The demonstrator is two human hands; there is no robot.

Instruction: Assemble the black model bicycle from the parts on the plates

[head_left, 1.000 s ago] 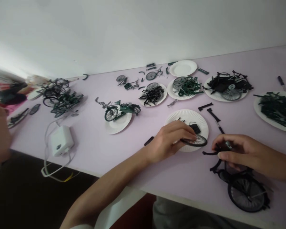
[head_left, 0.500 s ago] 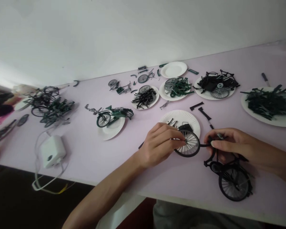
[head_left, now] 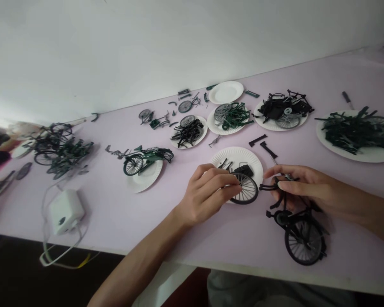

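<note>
Pinched at its hub, a black spoked wheel [head_left: 248,187] is in the fingers of my left hand [head_left: 208,194]. My right hand [head_left: 302,185] grips a black model bicycle [head_left: 283,217] by the front of its frame, with its rear wheel [head_left: 305,240] hanging toward the table edge. The bicycle's fork [head_left: 268,186] points left at the loose wheel, and a small gap shows between them. Behind the wheel is a white paper plate [head_left: 257,164] with a black part [head_left: 244,169] and a few small pieces. Two black strips [head_left: 257,140] lie beyond it.
A green model bicycle [head_left: 147,157] stands over another plate [head_left: 141,183]. Plates of black [head_left: 288,108] and green parts [head_left: 355,130] line the back and right. Assembled bicycles [head_left: 64,149] are piled at left near a white adapter [head_left: 65,211] with cables. A wall [head_left: 179,42] closes the back.
The wheel has come apart from the fork, leaving a gap where they met before. Both hands keep their hold. The whole view has shifted slightly.
</note>
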